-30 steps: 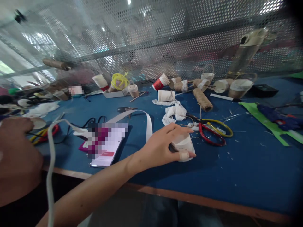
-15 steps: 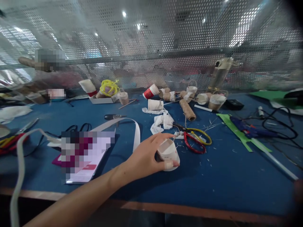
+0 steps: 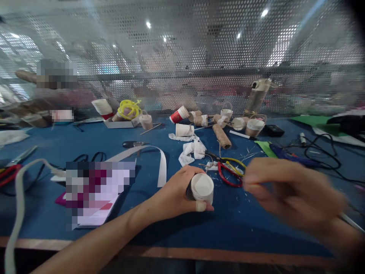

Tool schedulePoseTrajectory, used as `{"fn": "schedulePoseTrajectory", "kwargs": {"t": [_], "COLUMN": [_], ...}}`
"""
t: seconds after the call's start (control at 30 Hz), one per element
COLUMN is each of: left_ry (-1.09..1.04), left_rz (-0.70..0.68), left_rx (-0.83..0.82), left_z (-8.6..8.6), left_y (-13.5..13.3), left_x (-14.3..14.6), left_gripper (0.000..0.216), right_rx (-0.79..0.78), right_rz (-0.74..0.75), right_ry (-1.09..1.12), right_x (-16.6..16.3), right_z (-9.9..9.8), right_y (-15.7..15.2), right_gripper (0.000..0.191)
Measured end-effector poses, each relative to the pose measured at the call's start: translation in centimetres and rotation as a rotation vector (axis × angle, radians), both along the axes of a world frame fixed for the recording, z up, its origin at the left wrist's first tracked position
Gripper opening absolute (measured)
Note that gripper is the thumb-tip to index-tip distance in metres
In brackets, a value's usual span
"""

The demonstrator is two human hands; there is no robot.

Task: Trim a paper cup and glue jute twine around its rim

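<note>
My left hand (image 3: pixel 182 192) is wrapped around a small white paper cup (image 3: pixel 202 186), with its round end facing up toward me. A bandage-like strip covers the thumb. To the right, my right hand (image 3: pixel 291 194) is in the air over the table, smeared by motion, with its fingers curled; whether it holds anything does not show. Between the hands and just beyond lie scissors (image 3: pixel 230 176) with red and yellow handles. Crumpled white tissue (image 3: pixel 194 149) lies beyond the cup, and a brown twine roll (image 3: pixel 221 136) is behind the scissors.
A blue glue gun (image 3: pixel 295 156) with a black cable lies at the right. A curved white strip (image 3: pixel 162 163) and a purple-and-white packet (image 3: pixel 97 213) are at the left. Paper cups (image 3: pixel 184 130), small twine-wrapped pieces and a bottle (image 3: pixel 256 97) stand along the perforated screen.
My right hand has come into view from the right. The cup in my left hand has turned so that its round end faces up. The view has shifted slightly.
</note>
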State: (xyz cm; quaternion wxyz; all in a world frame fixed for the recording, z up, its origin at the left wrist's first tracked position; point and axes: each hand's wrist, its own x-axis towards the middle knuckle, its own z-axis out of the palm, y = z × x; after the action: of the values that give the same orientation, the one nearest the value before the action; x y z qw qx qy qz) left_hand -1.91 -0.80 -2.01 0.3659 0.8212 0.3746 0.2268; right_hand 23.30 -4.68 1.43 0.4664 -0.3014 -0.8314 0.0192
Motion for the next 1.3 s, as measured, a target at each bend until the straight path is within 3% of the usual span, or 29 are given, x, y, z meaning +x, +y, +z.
{"fn": "schedulePoseTrajectory", "kwargs": {"t": [0.1,0.3,0.5,0.67,0.83,1.07,1.3], "left_ry": [-0.032,-0.111,-0.196,-0.350,-0.366,-0.354,-0.318], "left_rz": [0.001,0.013,-0.041,0.020,0.073,0.045,0.034], "left_rx": [-0.023,-0.154,-0.358,-0.461,-0.415,-0.388,-0.306], "left_z": [-0.4,-0.8,-0.3,-0.9,-1.5,-1.6,-1.1], "left_y": [0.0,-0.1,-0.6,-0.2,0.0,-0.7,-0.9], "left_x": [-0.1,0.1,-0.2,-0.3,0.1,0.3,0.4], "left_gripper": [0.063,0.060,0.064,0.064,0.069,0.080,0.061], "right_rx": [-0.151,-0.370,-0.588,-0.756,-0.740,-0.640,-0.485], "right_rz": [0.102,0.118,0.117,0.123,0.124,0.089,0.143], "right_ry": [-0.132,-0.212,-0.081,0.077,0.060,0.049,0.024], "right_x": [-1.3,-2.5,-2.8,-2.8,-3.0,-3.6,-2.9], "right_z": [-1.7,-5.2,-4.9,-4.5,-5.0,-4.8,-4.7], "right_y": [1.8,3.0,2.6,3.0,3.2,3.0,2.9], "right_gripper": [0.007,0.025,0.028,0.021,0.025,0.027,0.020]}}
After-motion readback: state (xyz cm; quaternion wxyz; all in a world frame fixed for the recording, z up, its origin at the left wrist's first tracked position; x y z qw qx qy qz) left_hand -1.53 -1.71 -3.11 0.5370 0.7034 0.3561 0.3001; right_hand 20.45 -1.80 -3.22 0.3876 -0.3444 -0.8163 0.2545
